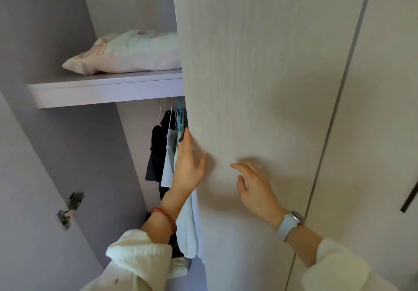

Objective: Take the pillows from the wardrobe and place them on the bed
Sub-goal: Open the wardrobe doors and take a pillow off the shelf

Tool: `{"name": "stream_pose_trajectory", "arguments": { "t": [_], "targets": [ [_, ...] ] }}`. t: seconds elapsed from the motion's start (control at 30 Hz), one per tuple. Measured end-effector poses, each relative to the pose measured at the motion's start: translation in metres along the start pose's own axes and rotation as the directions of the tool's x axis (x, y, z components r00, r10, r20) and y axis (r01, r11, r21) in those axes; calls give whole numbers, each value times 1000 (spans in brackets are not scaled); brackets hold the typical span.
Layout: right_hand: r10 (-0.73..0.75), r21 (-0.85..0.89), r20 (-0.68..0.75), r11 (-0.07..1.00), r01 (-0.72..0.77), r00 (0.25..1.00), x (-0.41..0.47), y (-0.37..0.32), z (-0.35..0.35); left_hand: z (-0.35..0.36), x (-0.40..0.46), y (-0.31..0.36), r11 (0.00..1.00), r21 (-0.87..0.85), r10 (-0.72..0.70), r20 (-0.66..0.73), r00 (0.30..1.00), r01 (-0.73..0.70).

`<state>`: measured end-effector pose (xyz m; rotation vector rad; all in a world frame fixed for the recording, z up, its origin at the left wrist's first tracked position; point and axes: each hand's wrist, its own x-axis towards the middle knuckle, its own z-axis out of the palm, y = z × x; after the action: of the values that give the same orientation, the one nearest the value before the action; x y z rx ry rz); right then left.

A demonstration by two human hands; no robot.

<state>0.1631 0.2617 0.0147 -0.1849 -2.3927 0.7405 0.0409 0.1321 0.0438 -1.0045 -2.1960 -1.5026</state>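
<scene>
A pale pillow (pixel 126 53) with a pink cartoon print lies on the upper wardrobe shelf (pixel 106 87), its right part hidden behind the wardrobe door (pixel 260 87). My left hand (pixel 188 166) rests flat on the left edge of that door, fingers apart, thumb on the door's front. My right hand (pixel 253 186) hovers open just in front of the door face, holding nothing. Both hands are well below the pillow. The bed is out of view.
Under the shelf, dark and light clothes (pixel 167 155) hang on hangers just behind my left hand. The left wardrobe door stands swung open with a metal hinge (pixel 70 209) showing. Another closed door with a dark handle (pixel 409 198) is at the right.
</scene>
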Motion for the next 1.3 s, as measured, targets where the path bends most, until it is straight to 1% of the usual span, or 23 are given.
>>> {"name": "stream_pose_trajectory", "arguments": {
  "t": [0.07, 0.17, 0.23, 0.3, 0.43, 0.53, 0.63, 0.73, 0.83, 0.9, 0.97, 1.07, 1.13, 1.17, 1.2, 1.23, 1.3],
  "targets": [
    [8, -7, -41, 1000, -9, 999, -13, -9, -1, -8, -18, 8, 998, -57, 40, 20, 999, -38],
    [9, 2, -139, 1000, -9, 990, -37, -25, -5, -20, -53, 21, 981, -135, 149, 67, 987, -139],
    [-10, 22, -202, 1000, 15, 979, -58, -35, -6, -24, -75, 33, 957, -206, 227, 96, 969, -204],
    [-20, 41, -236, 999, 30, 972, -81, -44, -6, -24, -95, 47, 924, -291, 297, 136, 945, -248],
    [68, 162, -291, 987, -21, 954, -123, -56, -16, -21, -120, 73, 834, -452, 452, 234, 861, -315],
    [148, 233, -311, 969, -75, 939, -149, -59, -36, -11, -131, 94, 774, -534, 545, 287, 788, -341],
    [174, 197, -379, 975, -104, 909, -169, -56, -60, 7, -135, 114, 727, -583, 625, 345, 700, -362],
    [179, 93, -505, 984, -153, 844, -188, -50, -87, 32, -133, 141, 695, -592, 694, 404, 596, -408],
    [202, -6, -627, 964, -265, 752, -206, -37, -114, 65, -127, 172, 670, -557, 740, 449, 500, -491],
    [254, -4, -693, 935, -355, 675, -215, -27, -132, 90, -124, 193, 651, -529, 759, 476, 444, -545],
    [287, 4, -744, 905, -426, 603, -219, -19, -152, 115, -123, 212, 640, -489, 761, 508, 403, -593],
    [345, 37, -764, 867, -497, 545, -217, -7, -181, 144, -122, 236, 639, -428, 738, 574, 354, -639],
    [373, 49, -777, 839, -542, 507, -213, -3, -193, 155, -121, 248, 640, -434, 739, 574, 352, -634],
    [374, 45, -791, 825, -563, 484, -212, -2, -197, 158, -118, 252, 643, -451, 746, 552, 373, -619],
    [338, 8, -813, 820, -572, 473, -209, -4, -198, 159, -114, 254, 646, -462, 752, 520, 404, -608],
    [254, -72, -837, 827, -557, 485, -205, -7, -200, 158, -108, 255, 648, -460, 755, 488, 437, -606],
    [46, -256, -838, 847, -467, 544, -191, -17, -203, 151, -89, 254, 652, -427, 756, 437, 488, -627]
  ]
}}
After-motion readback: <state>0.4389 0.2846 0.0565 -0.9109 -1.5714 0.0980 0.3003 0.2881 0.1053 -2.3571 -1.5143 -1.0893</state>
